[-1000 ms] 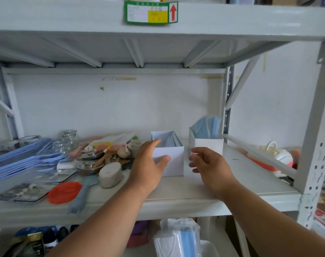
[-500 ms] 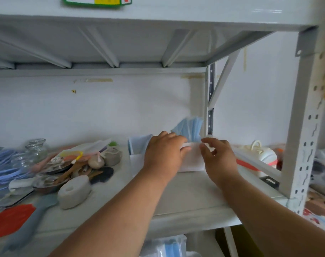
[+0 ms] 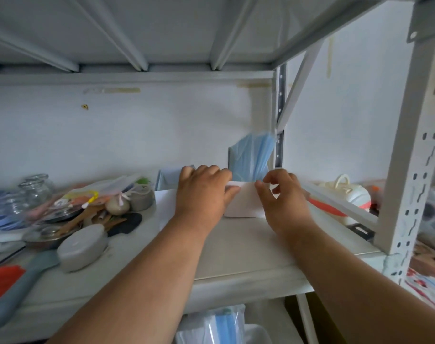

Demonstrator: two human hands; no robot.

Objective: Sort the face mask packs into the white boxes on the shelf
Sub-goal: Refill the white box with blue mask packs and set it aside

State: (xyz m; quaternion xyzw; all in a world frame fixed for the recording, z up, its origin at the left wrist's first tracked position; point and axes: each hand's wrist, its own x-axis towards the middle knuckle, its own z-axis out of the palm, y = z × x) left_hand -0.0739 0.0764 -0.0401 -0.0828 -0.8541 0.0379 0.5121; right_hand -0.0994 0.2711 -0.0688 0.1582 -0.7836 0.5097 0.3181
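Far left on the grey metal shelf [image 3: 236, 247] you've got clutter — an orange flat piece [image 3: 3, 281] at the edge, clear glass jars [image 3: 35, 192] behind it, a grey oval soap-like lump [image 3: 82, 247], a metal dish [image 3: 45, 234] with wooden utensils, and a yellow-trimmed clear pouch [image 3: 92, 197] further back. Next comes the left white cardboard box [image 3: 165, 202], just beside the clutter, with a pale blue liner showing at its top. Your left hand [image 3: 201, 194] lies over that box's right side, fingers curled loosely and resting across to the top rim of the right white cardboard box [image 3: 243, 204] — pressing on it, not closed round anything. The two boxes sit side by side, touching or nearly so; blur hides the seam. Blue face mask packs [image 3: 254, 155] stand upright in the right box, fanned out well above its rim. Your right hand [image 3: 280, 197] is at that box's right front corner, fingers half curled, thumb and forefinger apart, tips on or just off the card — can't tell which. Further right, beyond the shelf's slanted rail, a white and orange plastic toy [image 3: 347, 194].
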